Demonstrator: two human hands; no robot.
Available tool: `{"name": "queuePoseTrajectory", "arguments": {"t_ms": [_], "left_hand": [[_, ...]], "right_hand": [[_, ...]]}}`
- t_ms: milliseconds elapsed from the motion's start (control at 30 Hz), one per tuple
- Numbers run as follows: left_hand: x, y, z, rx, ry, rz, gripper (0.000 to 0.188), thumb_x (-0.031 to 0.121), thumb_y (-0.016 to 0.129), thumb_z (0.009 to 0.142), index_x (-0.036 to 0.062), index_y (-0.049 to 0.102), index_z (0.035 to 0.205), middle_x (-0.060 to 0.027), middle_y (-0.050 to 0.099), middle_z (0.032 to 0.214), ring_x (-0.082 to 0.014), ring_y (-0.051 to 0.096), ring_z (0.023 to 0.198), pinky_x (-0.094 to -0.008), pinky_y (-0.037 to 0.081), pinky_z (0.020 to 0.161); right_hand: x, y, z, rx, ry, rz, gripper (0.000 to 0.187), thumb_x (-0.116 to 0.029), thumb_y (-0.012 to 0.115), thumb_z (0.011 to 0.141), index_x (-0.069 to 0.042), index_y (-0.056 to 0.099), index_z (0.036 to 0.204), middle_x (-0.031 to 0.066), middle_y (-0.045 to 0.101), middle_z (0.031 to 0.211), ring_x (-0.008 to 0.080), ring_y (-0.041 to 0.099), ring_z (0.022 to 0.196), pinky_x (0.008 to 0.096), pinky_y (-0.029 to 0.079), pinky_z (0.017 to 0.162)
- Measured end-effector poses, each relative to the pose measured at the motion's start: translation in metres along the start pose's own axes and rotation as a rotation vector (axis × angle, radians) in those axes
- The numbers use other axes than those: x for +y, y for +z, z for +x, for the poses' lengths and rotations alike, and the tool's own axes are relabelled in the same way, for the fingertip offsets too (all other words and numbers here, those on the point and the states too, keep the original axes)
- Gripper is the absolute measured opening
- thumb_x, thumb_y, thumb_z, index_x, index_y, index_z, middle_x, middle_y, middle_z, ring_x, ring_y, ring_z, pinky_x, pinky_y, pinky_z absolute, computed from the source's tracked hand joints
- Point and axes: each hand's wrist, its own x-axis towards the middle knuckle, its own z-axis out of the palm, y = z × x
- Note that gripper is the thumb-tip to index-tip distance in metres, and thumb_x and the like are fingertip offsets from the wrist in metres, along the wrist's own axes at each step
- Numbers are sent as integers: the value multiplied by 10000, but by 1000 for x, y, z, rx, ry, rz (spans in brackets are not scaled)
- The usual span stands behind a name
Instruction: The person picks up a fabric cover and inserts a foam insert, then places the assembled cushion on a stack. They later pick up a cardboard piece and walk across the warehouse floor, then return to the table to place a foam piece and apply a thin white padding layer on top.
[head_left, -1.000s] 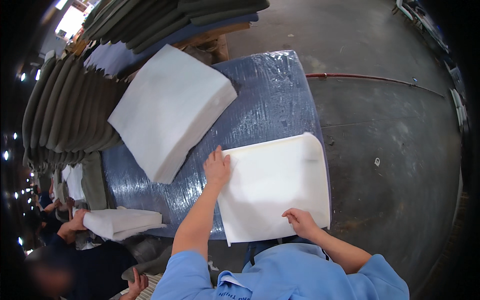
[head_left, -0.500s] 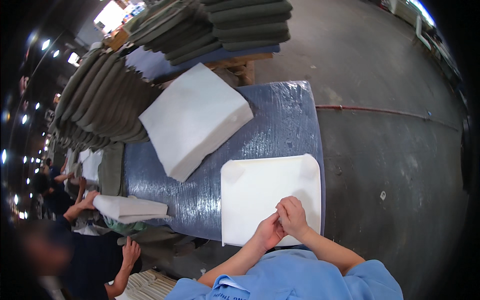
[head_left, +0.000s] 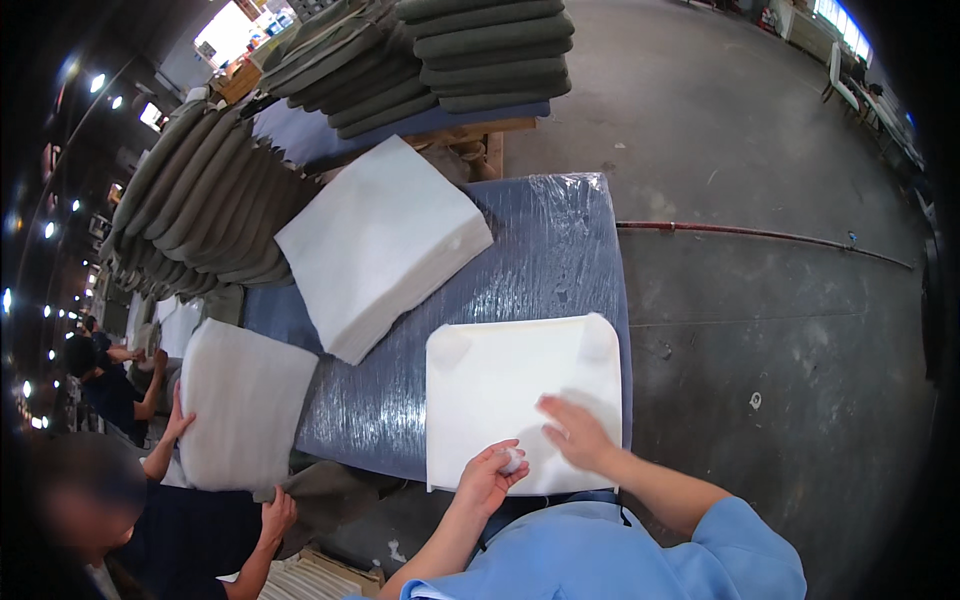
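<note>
A white cushion-shaped pad lies flat on the plastic-wrapped blue-grey table before me. Thin tufts of white fibre sit on its two far corners. Between the curled fingers of my left hand is a small white tuft of wadding, near the pad's front edge. My right hand is over the pad's right half with fingers stretched out and nothing seen in them. Whether it touches the pad I cannot tell.
Behind the pad, to the left, stands a thick stack of white wadding sheets. Grey-green cushion covers are piled beyond it. At left a co-worker's hands hold a white wadding sheet. A reddish pole lies on the floor at right.
My hands, together before, have come apart; the left now shows a white tuft and the right has opened. The co-worker's wadding sheet has been spread out and turned toward view.
</note>
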Motion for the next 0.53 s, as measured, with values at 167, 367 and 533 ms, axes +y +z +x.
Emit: {"name": "queuePoseTrajectory", "arguments": {"t_ms": [167,367,533], "left_hand": [[5,-7,-1,74,15,146,233,-29,555,920,-57,668,1122,-156,697,1058,-278,704,889,-408,591,895],[-8,-31,7,134,19,501,246,-34,559,834,-14,711,1027,-99,693,1023,-198,661,888,-314,538,829],[-3,30,56,-169,317,1058,248,91,612,862,122,760,1059,-97,724,1026,-286,661,1003,-384,514,935]], "right_hand": [[83,-23,38,102,209,-546,617,-335,598,1003,4,455,1498,225,361,1620,403,308,1519,615,206,1222],[113,-60,74,-91,343,-429,450,-321,584,1023,-55,635,1383,144,529,1530,249,451,1451,624,307,1161],[167,-102,116,340,566,301,383,-356,595,1043,-130,694,1336,122,598,1469,142,514,1390,554,362,1147]]}}
